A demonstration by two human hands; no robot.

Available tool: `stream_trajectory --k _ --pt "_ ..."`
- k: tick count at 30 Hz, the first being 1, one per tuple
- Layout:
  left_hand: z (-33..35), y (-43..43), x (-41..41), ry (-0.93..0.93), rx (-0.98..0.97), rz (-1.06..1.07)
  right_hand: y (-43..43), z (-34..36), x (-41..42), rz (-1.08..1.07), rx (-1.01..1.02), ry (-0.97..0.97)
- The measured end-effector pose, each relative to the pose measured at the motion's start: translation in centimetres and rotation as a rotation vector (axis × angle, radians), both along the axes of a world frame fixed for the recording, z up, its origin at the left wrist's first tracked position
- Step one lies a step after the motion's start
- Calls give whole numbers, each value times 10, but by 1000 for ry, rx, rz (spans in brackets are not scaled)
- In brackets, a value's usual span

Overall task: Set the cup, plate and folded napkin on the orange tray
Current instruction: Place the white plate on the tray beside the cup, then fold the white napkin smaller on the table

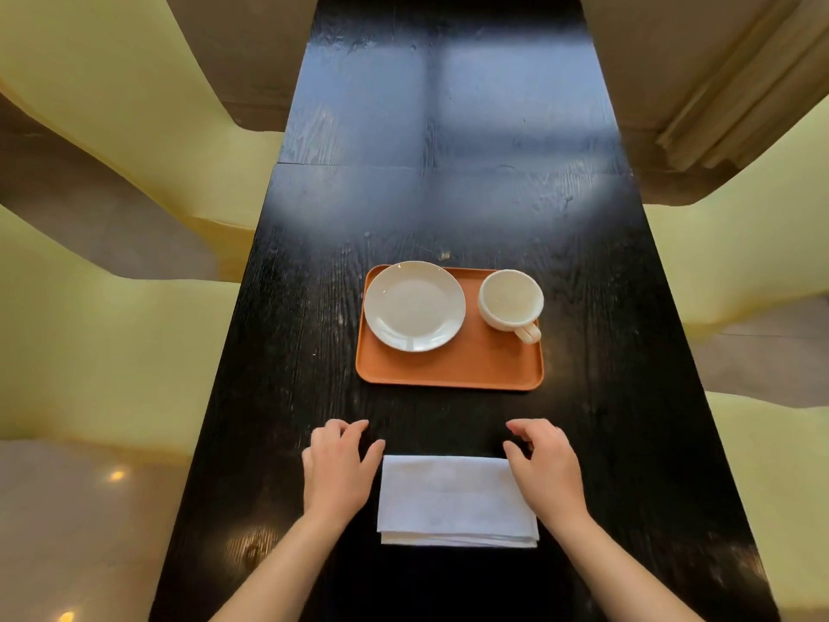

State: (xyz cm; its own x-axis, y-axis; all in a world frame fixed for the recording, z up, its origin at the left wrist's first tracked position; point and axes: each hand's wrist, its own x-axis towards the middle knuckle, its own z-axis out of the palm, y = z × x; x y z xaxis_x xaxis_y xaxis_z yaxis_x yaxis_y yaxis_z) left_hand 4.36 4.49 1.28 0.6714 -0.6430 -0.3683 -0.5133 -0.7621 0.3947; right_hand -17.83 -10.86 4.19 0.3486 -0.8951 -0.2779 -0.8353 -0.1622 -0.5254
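Note:
An orange tray (466,368) lies on the dark table in front of me. A white plate (414,305) rests on its left half, and a white cup (510,299) stands on its right half with the handle pointing toward me. A folded white napkin (455,500) lies flat on the table, nearer to me than the tray. My left hand (338,469) hovers at the napkin's left edge and my right hand (545,466) at its right edge. Both have fingers spread and curved, holding nothing.
The long black wooden table (439,195) stretches away from me. Pale yellow chairs (112,343) stand along both sides, close to the table edges. The front strip of the tray, below the plate and cup, is bare.

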Motion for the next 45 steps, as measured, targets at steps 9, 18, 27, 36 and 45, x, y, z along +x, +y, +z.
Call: stream_trajectory --k 9,18,27,36,45 --pt "-2 -4 -30 58 -2 64 36 -2 -5 -35 186 -154" --pt "-3 -6 -36 97 -5 53 60 -15 -7 -145 434 -197" --pt "-1 -2 -38 66 59 -61 61 -13 -6 -179 452 -229" --pt "4 14 -39 748 -52 412 57 -14 -6 -298 545 -289" --pt "18 22 -53 732 -136 462 57 -15 20 -384 741 -422"
